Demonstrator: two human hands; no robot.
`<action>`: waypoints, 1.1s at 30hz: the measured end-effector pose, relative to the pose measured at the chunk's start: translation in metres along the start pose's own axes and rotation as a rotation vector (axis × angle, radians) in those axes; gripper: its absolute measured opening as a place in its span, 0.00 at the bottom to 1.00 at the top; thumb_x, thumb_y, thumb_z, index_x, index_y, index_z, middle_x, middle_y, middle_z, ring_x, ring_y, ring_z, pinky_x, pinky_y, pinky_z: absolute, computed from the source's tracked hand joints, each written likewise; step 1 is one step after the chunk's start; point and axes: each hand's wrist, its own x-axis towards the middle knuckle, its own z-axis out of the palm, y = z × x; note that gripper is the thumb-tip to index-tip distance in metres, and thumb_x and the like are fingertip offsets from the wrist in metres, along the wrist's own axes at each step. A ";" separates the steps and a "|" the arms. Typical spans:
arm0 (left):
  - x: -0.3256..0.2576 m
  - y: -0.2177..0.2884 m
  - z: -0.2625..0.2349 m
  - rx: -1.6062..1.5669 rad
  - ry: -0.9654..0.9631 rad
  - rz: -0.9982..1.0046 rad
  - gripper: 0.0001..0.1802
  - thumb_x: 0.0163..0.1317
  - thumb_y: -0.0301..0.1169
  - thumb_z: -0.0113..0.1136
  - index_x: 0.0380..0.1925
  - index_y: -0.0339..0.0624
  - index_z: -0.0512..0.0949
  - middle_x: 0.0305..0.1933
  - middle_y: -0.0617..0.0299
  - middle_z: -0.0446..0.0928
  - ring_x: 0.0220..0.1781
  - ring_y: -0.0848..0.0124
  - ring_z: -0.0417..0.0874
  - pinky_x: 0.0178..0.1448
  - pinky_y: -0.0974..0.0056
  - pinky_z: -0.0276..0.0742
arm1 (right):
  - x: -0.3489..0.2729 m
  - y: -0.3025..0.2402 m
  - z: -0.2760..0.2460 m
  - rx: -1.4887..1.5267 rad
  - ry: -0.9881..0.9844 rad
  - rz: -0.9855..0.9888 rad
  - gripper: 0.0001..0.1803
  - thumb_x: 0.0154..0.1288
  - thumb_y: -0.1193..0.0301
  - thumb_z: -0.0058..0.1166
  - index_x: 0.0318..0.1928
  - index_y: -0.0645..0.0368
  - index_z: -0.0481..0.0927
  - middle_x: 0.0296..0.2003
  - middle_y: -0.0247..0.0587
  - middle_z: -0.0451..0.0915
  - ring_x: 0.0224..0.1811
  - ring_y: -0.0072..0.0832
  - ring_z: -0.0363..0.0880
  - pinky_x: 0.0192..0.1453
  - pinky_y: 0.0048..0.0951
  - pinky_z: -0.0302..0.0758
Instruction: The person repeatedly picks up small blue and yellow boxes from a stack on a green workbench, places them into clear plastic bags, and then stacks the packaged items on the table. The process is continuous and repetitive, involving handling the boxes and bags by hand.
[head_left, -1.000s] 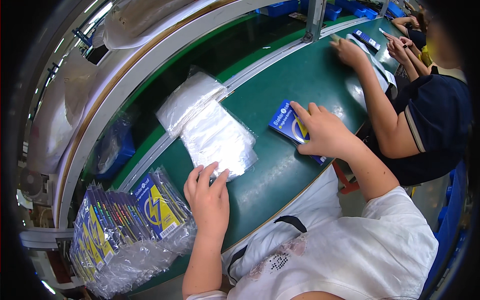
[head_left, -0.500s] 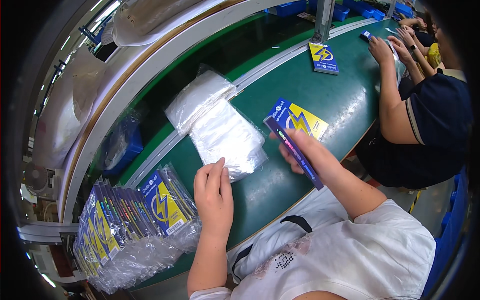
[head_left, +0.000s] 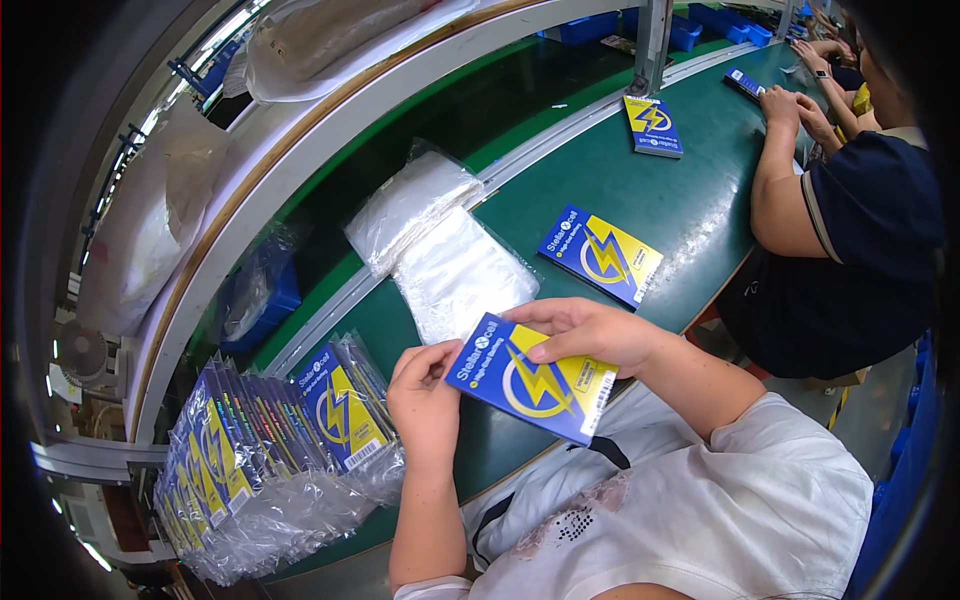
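My right hand [head_left: 590, 335] grips a flat blue-and-yellow box [head_left: 535, 380], thumb across its printed front and fingers beneath. The box lies tilted in front of me, its left end close to my left hand [head_left: 425, 390]. The fingers of that hand are curled together in a pinch beside the box's corner; what is between them, if anything, cannot be made out. Just beyond both hands, a stack of clear plastic bags [head_left: 462, 275] rests on the green table [head_left: 590, 170]. Another box of the same kind [head_left: 602, 255] lies flat to the right of the bags.
At my left stands a row of bagged boxes [head_left: 270, 430]. A third loose box [head_left: 653, 127] lies farther back by a metal post [head_left: 652, 45]. A blue bin [head_left: 262, 300] sits beyond the rail. Someone in a dark shirt [head_left: 870, 215] works at the right.
My right hand has turned the box from edge-on to face-up and brought it left, close to my left hand. The left hand's fingers have gone from stretched over the bags to a pinch.
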 end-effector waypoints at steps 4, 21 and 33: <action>-0.001 -0.001 -0.001 -0.283 0.002 -0.233 0.07 0.63 0.20 0.57 0.39 0.26 0.79 0.39 0.59 0.77 0.37 0.72 0.81 0.41 0.71 0.78 | -0.011 -0.006 -0.005 -0.090 0.048 0.032 0.28 0.61 0.79 0.54 0.61 0.73 0.63 0.54 0.49 0.76 0.53 0.29 0.78 0.56 0.28 0.75; -0.026 0.012 0.016 -0.737 -0.077 -0.251 0.16 0.69 0.29 0.53 0.52 0.33 0.69 0.51 0.56 0.77 0.51 0.74 0.77 0.57 0.69 0.72 | -0.001 0.031 0.037 -0.318 0.411 -0.370 0.12 0.61 0.67 0.63 0.28 0.63 0.77 0.22 0.27 0.75 0.25 0.10 0.69 0.27 0.19 0.67; -0.044 0.044 0.011 -0.841 -0.331 -0.315 0.19 0.71 0.32 0.47 0.55 0.30 0.67 0.56 0.49 0.74 0.56 0.62 0.78 0.60 0.55 0.75 | -0.014 -0.007 0.041 -1.208 0.301 -1.059 0.38 0.53 0.75 0.64 0.65 0.60 0.64 0.41 0.52 0.81 0.36 0.40 0.82 0.38 0.31 0.77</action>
